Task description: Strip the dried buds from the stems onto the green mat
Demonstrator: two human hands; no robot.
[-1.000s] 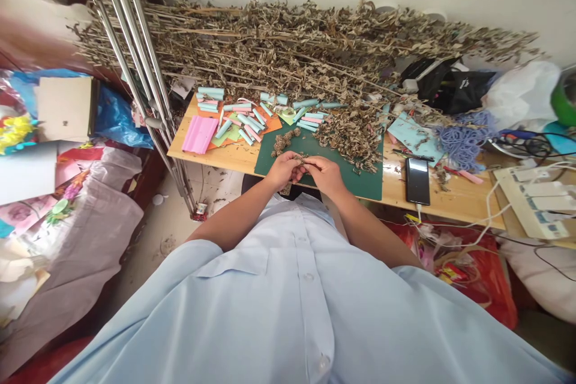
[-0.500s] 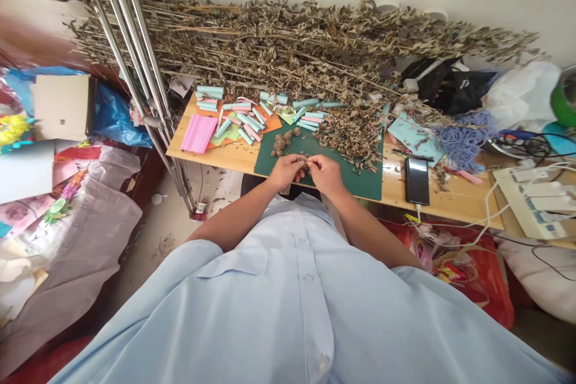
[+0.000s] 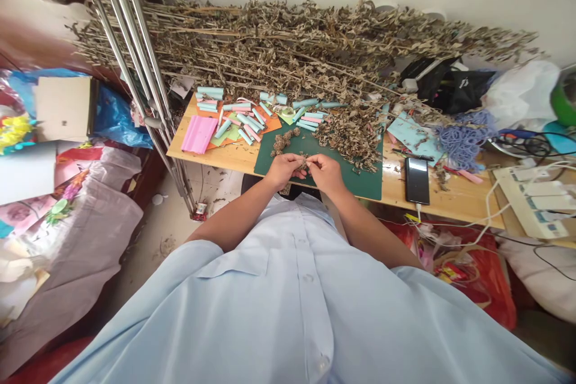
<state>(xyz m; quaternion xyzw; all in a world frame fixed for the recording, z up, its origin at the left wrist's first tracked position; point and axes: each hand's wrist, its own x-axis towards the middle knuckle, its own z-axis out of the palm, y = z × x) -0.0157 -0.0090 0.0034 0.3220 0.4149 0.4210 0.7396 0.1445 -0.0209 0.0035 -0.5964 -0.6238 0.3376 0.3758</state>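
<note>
While your left hand (image 3: pixel 284 171) and right hand (image 3: pixel 326 174) pinch a dried-leaf clump (image 3: pixel 303 161) at frame center, its heading and long axis are too small to read.

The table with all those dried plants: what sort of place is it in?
Probably a room at home, used for handwork, though a small workshop is possible. Dried plants lie along the wall, a green mat and paper rolls are on the table, and a phone is plugged in.
</note>
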